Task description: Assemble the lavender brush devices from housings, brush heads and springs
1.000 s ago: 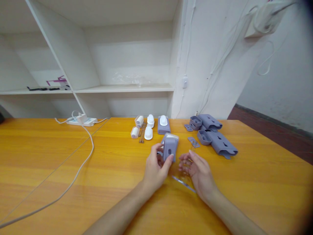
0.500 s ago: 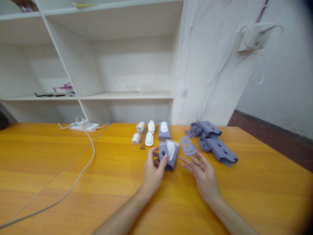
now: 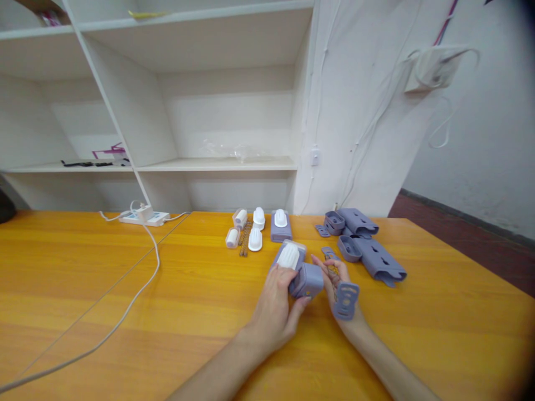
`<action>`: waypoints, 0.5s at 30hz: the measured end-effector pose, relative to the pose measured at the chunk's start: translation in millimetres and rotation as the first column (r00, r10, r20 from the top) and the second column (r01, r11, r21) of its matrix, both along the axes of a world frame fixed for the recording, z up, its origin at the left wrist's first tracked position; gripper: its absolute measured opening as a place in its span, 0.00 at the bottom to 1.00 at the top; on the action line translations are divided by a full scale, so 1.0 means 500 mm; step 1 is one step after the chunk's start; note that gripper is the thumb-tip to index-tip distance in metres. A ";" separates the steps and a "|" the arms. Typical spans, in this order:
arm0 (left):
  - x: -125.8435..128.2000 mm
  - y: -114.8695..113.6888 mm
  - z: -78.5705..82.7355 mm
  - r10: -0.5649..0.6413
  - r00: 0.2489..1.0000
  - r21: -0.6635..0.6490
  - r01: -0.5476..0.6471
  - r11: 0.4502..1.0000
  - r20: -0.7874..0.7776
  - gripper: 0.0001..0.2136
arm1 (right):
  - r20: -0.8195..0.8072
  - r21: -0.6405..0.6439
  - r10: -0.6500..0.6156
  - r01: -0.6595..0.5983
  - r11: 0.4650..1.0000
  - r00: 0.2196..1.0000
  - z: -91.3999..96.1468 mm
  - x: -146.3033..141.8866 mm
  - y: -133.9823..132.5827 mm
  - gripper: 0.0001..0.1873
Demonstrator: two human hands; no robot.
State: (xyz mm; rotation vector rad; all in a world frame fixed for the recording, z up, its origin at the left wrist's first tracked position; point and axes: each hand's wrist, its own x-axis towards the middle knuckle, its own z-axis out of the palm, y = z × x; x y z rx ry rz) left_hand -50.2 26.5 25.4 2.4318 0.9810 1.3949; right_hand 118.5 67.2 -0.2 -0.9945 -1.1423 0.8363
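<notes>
My left hand (image 3: 273, 303) is closed on a purple-grey plastic housing (image 3: 276, 255) with a white ribbed piece (image 3: 288, 256) and a clear cap on it. Against the housing, by my left thumb, sits a rounded purple-grey block (image 3: 308, 280); whether it is a separate part I cannot tell. My right hand (image 3: 340, 270), palm turned up with fingers curled, holds a thin coiled metal spring (image 3: 333, 274). A flat slotted purple-grey plate (image 3: 346, 301) lies over the base of that hand, and another slotted plate (image 3: 330, 254) shows beyond its fingertips.
Behind my hands are white ribbed pieces (image 3: 255, 239), clear-capped white cylinders (image 3: 233, 238), springs (image 3: 244, 239) and another housing (image 3: 281, 233). To the right lie purple-grey housings (image 3: 382, 259) and small cups (image 3: 350, 248). A power strip (image 3: 146, 218) with a trailing cable (image 3: 156, 262) is at left.
My left hand has rolled over with the housing, and the rounded block has come into view. My right hand has turned palm up; a slotted plate now lies across its base.
</notes>
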 end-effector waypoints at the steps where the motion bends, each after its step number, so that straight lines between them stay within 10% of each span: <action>1: 0.001 0.001 -0.001 0.005 1.000 -0.039 -0.005 0.999 -0.006 0.24 | -0.029 0.004 0.003 -0.003 1.000 1.000 -0.004 0.001 0.001 0.18; 15: 0.009 -0.025 0.021 -0.202 0.979 -0.239 0.200 0.950 0.014 0.25 | 0.053 -0.024 0.151 -0.150 0.988 0.987 -0.011 0.035 0.044 0.18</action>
